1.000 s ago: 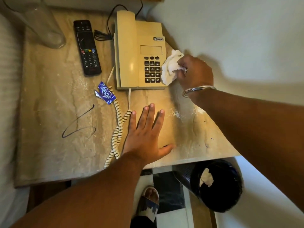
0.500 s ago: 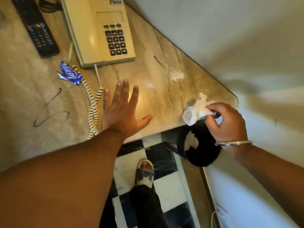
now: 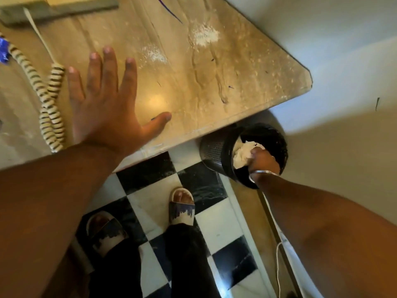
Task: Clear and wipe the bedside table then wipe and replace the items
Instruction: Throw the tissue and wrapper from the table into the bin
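— From the head view, where do we find our hands?

— We see our left hand (image 3: 103, 108) lying flat on the table (image 3: 214, 82), fingers (image 3: 110, 67) spread wide and holding nothing; the coiled phone cord (image 3: 50, 104) lies just beside it, touching the little-finger edge; our right hand (image 3: 263, 158) is down inside the black mesh bin (image 3: 214, 150) on the floor beside the table's corner.

— And the tissue?

— We see the crumpled white tissue (image 3: 243, 154) inside the bin's mouth, our right fingers closed on it; a metal bangle (image 3: 265, 173) sits on that wrist.

— What of the table itself?

— We see white powdery patches (image 3: 204, 35) and dark pen marks (image 3: 169, 9) on its marble top; a blue wrapper (image 3: 3, 52) shows at the left edge; our sandalled feet (image 3: 181, 206) stand on the chequered floor (image 3: 217, 226).
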Demonstrator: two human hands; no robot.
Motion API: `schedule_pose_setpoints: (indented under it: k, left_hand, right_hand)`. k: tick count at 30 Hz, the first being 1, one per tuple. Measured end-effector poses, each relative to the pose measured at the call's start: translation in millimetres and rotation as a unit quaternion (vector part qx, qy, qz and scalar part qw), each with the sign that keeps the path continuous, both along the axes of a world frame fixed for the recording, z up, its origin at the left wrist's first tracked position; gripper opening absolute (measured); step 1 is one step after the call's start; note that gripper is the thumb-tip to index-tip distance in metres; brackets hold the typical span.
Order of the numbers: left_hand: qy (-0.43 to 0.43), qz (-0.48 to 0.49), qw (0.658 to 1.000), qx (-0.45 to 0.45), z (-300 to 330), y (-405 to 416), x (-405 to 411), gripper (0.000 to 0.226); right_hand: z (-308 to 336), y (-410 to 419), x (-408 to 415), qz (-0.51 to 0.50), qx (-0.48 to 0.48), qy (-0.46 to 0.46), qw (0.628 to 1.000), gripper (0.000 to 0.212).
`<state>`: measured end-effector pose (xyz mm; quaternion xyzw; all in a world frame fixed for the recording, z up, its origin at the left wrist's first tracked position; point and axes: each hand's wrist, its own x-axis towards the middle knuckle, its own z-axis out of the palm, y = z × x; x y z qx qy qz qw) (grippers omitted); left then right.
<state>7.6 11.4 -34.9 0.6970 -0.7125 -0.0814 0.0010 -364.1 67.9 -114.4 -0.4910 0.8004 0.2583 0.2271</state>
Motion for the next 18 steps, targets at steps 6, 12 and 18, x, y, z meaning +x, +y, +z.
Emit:
schedule_pose_setpoints:
  k: [6, 12, 18]
  left_hand:
    - [0.012, -0.01, 1.0, -0.012, -0.8, -0.9, 1.2, 0.108]
    - [-0.035, 0.012, 0.999, 0.032, 5.9, 1.2, -1.5, 0.11]
    - [0.0, 0.008, 0.996, 0.088, 34.9, 16.8, 13.2, 0.106]
  right_hand:
    - [-8.4, 17.4, 10.5, 0.009, 0.036, 0.016, 0.999, 0.104]
    - [77.1, 14.1, 56.5, 0.122, -0.072, 0.01, 0.99, 0.079]
    - [159.3, -41.5, 149.6, 0.253, -0.172, -0.028, 0.952, 0.075]
